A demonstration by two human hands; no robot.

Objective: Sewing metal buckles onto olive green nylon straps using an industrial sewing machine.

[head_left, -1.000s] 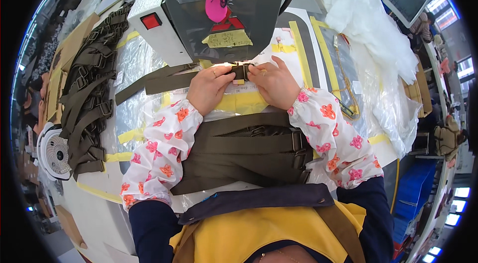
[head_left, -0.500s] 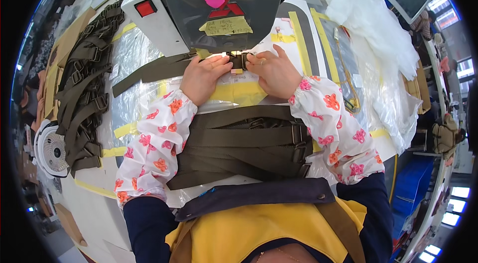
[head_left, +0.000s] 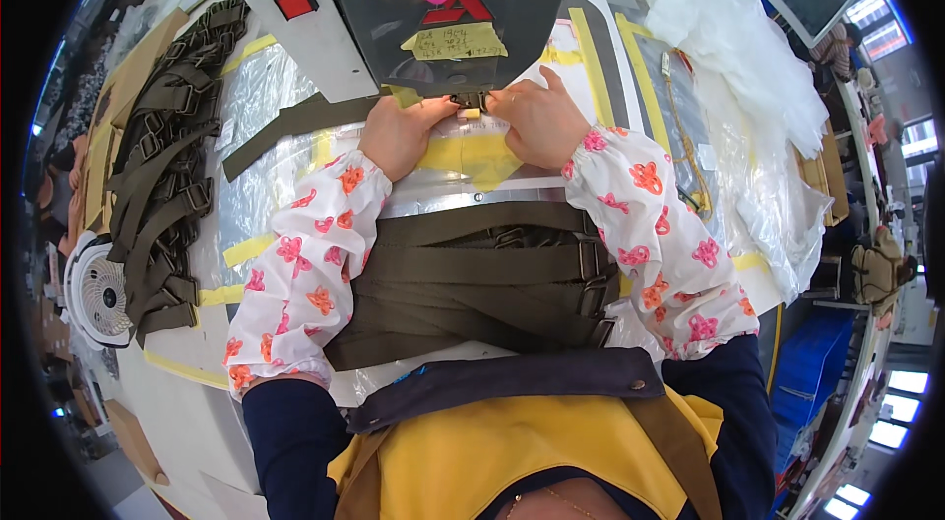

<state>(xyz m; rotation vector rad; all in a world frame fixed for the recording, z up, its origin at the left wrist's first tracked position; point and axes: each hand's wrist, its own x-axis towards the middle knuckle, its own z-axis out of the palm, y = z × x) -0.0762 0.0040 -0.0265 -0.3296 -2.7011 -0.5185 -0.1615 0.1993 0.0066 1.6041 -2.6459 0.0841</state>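
Beneath the grey sewing machine head (head_left: 453, 48), a dark olive webbing strap (head_left: 295, 126) runs across the work surface, its loose end out to the left. My left hand (head_left: 399, 134) presses its closed fingers on the strap just left of a dark buckle (head_left: 472, 101). From the other side my right hand (head_left: 544, 122) pinches the buckle end with thumb and fingers. The machine head partly hides the fingertips and the stitching spot. A stack of folded olive straps (head_left: 472, 274) with metal buckles lies between my forearms.
A heap of buckled straps (head_left: 162, 156) hangs at the left, beside a white fan (head_left: 98, 294). White plastic sheeting (head_left: 733, 48) is bunched at the right, near a cord (head_left: 684, 126). A white box with a red switch (head_left: 294, 0) adjoins the machine.
Both hands have shifted slightly away from me, carrying the buckle end further under the machine head. The stack of straps stays put.
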